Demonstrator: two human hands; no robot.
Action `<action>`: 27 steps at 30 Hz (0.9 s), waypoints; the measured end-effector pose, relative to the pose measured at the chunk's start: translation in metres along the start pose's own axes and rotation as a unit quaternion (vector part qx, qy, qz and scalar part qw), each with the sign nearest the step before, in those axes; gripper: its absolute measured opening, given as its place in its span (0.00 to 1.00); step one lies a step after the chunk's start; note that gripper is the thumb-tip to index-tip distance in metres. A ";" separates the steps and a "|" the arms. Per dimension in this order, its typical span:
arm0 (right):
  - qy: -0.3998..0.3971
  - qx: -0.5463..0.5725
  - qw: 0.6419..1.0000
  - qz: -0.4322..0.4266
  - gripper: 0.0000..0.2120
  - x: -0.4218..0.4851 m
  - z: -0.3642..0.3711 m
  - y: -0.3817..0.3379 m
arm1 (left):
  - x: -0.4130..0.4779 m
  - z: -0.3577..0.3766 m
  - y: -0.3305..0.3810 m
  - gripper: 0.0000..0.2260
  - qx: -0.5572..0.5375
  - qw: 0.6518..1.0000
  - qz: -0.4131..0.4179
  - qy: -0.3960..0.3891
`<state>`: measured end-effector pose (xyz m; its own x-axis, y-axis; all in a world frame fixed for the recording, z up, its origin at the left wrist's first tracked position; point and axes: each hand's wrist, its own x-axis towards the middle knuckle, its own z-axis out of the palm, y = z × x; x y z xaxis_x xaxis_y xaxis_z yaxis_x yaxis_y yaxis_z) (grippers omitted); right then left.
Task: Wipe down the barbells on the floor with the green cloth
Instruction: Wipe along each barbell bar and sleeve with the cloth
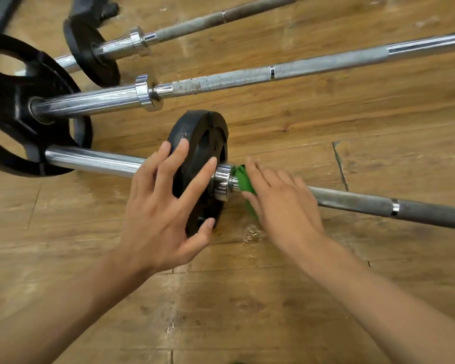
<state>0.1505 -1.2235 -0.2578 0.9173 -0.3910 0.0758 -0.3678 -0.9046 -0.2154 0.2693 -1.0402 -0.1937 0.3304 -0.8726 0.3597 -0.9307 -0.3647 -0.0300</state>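
Three barbells lie on the wooden floor. The nearest barbell (365,202) carries a small black plate (202,143) beside its chrome collar (221,185). My left hand (163,206) has spread fingers around that plate's rim and face. My right hand (281,203) wraps the green cloth (243,179) around the shaft just right of the collar. Most of the cloth is hidden under my palm. The middle barbell (300,68) and the far barbell (195,24) lie behind, untouched.
A large black plate (13,109) stands at the left on the near sleeves. A smaller black plate (90,53) sits on the far bar. Wet spots (250,236) mark the floor below the cloth.
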 end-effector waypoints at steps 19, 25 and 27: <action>0.047 -0.054 0.996 0.057 0.28 -0.016 0.005 -0.011 | 0.025 -0.007 -0.007 0.37 -0.050 0.998 0.006 -0.040; 0.001 -0.041 0.998 -0.042 0.30 -0.034 -0.003 -0.010 | 0.002 -0.013 0.001 0.37 -0.043 0.998 0.024 -0.045; -0.004 -0.071 0.995 -0.063 0.29 -0.044 -0.006 0.011 | 0.004 -0.019 -0.004 0.36 -0.025 0.997 0.039 -0.067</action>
<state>0.1052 -1.2168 -0.2573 0.9586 -0.2718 0.0855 -0.2668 -0.9615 -0.0657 0.2707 -1.0357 -0.1743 0.2720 -0.9345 0.2298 -0.9598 -0.2807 -0.0054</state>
